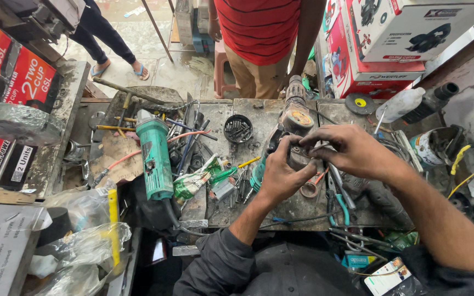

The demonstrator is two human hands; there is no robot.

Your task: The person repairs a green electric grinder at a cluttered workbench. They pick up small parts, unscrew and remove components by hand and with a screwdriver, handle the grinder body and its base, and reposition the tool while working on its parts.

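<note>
Worn metal surface (223, 118), grimy and littered with tools, carrying at its centre a grey power tool (292, 123), the landmark for what follows. The tool is a heavy drill-like body of dull cast metal, its long axis running away from the viewer toward a standing person in a red striped shirt (259, 27) beyond its far end. The left hand (281, 175) lies at the tool's near left flank, fingers curled closed against the housing; what they pinch is hidden. The right hand (352, 151) arches over the near right side, fingers bent together onto the same spot, so both hands meet on the housing, neither clearly nearer. Well to the tool's left lies a green angle grinder (154, 159), smooth plastic, long axis roughly parallel. Between grinder and tool sit a crumpled green-and-white packet (196, 181) and, farther back, a round black tin of screws (238, 129). Just right of the tool's near end, teal-handled pliers (341, 203) rest flat.
</note>
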